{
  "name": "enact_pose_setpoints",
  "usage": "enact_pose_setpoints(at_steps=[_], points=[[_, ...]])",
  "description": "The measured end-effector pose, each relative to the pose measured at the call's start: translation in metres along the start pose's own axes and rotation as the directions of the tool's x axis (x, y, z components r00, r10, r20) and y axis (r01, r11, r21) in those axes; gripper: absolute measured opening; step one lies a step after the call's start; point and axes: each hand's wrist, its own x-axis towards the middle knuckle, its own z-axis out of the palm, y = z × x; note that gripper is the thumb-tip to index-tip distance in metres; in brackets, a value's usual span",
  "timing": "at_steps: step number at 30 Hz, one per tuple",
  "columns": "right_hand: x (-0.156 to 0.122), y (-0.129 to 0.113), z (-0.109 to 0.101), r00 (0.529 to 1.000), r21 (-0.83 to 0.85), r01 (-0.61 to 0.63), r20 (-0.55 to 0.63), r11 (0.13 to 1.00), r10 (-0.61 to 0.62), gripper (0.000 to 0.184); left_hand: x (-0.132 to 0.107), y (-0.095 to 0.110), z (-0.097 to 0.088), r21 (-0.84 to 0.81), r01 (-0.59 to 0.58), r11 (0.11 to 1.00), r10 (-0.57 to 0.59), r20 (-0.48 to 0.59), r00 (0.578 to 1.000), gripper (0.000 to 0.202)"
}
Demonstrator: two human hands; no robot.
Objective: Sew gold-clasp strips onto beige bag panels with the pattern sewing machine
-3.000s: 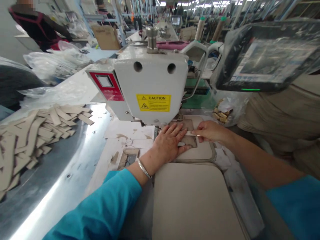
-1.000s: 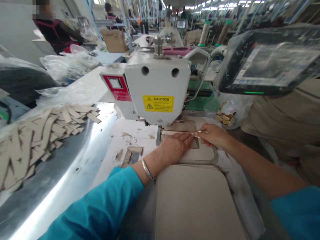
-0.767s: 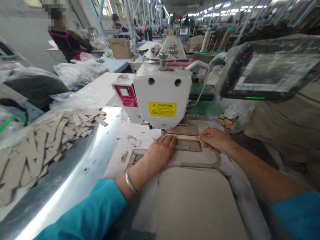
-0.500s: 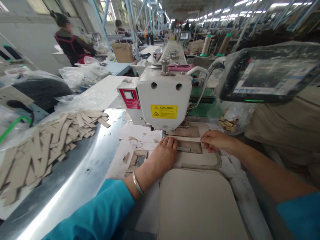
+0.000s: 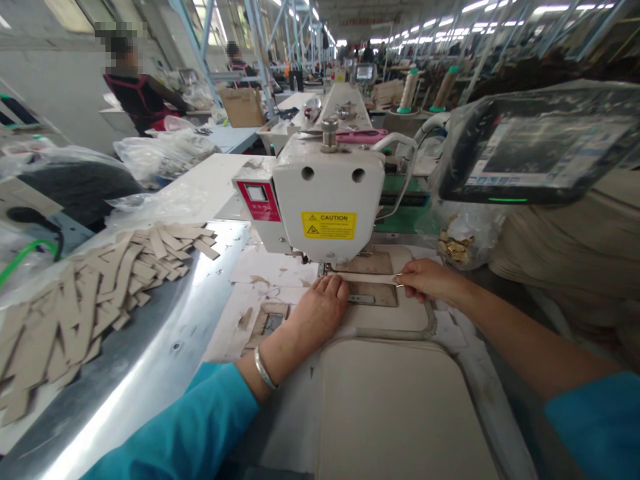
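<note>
A thin beige strip (image 5: 370, 278) lies across the brown template (image 5: 375, 293) under the head of a white sewing machine (image 5: 325, 200). My left hand (image 5: 320, 310) rests flat with its fingers together, the fingertips pressing on the strip's left end. At the strip's right end my right hand (image 5: 425, 280) pinches it between thumb and fingers. Both sleeves are turquoise, and the left wrist wears a silver bangle.
Several beige cut strips are heaped on the shiny metal table (image 5: 95, 287) to the left. A plastic-wrapped control screen (image 5: 540, 147) hangs at the upper right above a bag of small parts (image 5: 455, 243). A beige pad (image 5: 400, 407) lies near me. Another person (image 5: 135, 93) stands far left.
My left hand slid left off the template's middle to the strip's left end. My right hand has kept its pinch on the right end. The view lifted slightly.
</note>
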Motion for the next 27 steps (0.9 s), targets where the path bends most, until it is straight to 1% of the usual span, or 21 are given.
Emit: enact_pose_setpoints(at_steps=[7, 15, 21, 24, 27], points=[[0.000, -0.025, 0.020, 1.000, 0.039, -0.010, 0.007, 0.999, 0.009, 0.020, -0.016, -0.026, -0.001, -0.041, 0.039, 0.998, -0.040, -0.016, 0.999, 0.015], [0.005, -0.048, 0.045, 0.999, 0.089, 0.003, 0.042, 0.996, -0.007, 0.019, -0.035, -0.053, -0.007, -0.064, 0.090, 0.994, -0.090, -0.001, 0.996, 0.021], [0.003, -0.069, 0.064, 0.997, 0.114, 0.009, 0.074, 0.993, -0.017, 0.013, -0.054, -0.073, -0.010, -0.070, 0.115, 0.991, -0.115, 0.005, 0.993, 0.023], [0.003, -0.079, 0.069, 0.996, 0.126, 0.012, 0.088, 0.992, -0.023, 0.015, -0.058, -0.082, -0.012, -0.090, 0.127, 0.988, -0.128, 0.002, 0.992, 0.026], [0.005, -0.084, 0.068, 0.996, 0.140, 0.021, 0.083, 0.990, -0.033, 0.016, -0.054, -0.086, -0.012, -0.111, 0.133, 0.985, -0.134, 0.002, 0.991, 0.027]])
